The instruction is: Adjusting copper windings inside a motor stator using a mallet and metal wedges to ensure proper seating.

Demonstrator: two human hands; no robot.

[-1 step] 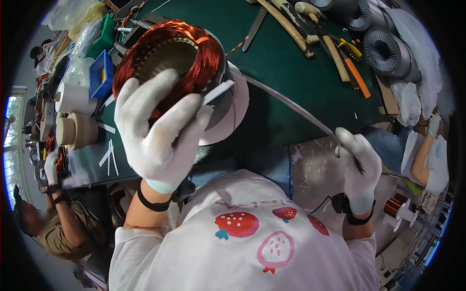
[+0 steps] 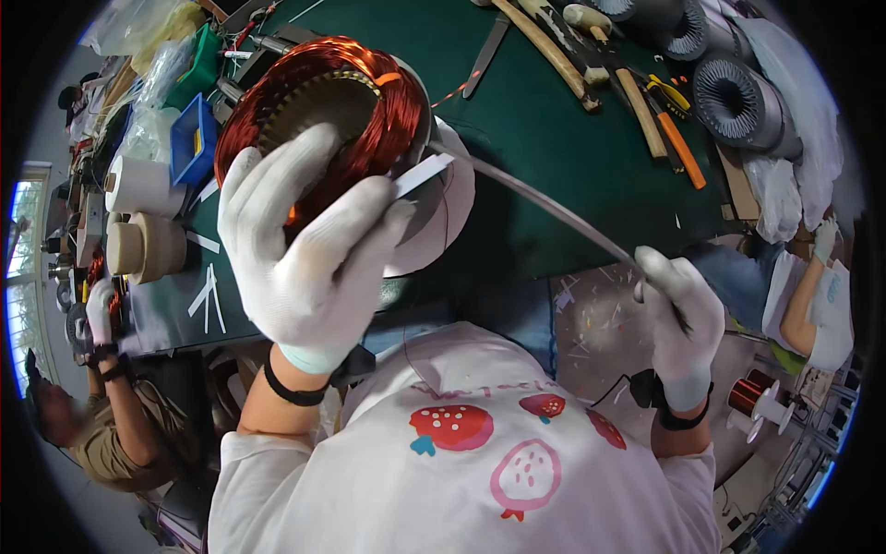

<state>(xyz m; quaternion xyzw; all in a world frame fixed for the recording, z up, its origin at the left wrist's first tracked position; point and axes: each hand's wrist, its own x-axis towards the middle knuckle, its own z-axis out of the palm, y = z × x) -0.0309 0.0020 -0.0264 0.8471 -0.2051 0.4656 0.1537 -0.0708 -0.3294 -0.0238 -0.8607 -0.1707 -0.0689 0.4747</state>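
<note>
A motor stator (image 2: 318,111) with thick red-brown copper windings tilts toward me at the upper left. My gloved left hand (image 2: 300,235) grips its near side, fingers over the coil and inner rim, thumb by the outer wall. A short white strip (image 2: 425,174) sticks out beside that hand's index finger. From the stator's right side a long, thin grey strip (image 2: 544,201) runs down to my gloved right hand (image 2: 681,300), which pinches its far end. The strip's end at the stator is hidden. Under the stator lies a round white piece (image 2: 459,189), partly covered.
On the green table (image 2: 554,157) lie mallets (image 2: 549,55), an orange-handled tool (image 2: 680,150), yellow-handled pliers (image 2: 669,92) and grey stators (image 2: 738,102). Tape rolls (image 2: 146,247), a blue bin (image 2: 194,141) and white strips (image 2: 210,300) stand left. Co-workers (image 2: 125,406) sit on both sides.
The stator end of the grey strip has shifted slightly left, and the short white strip has moved a little right. My right hand is nearly still.
</note>
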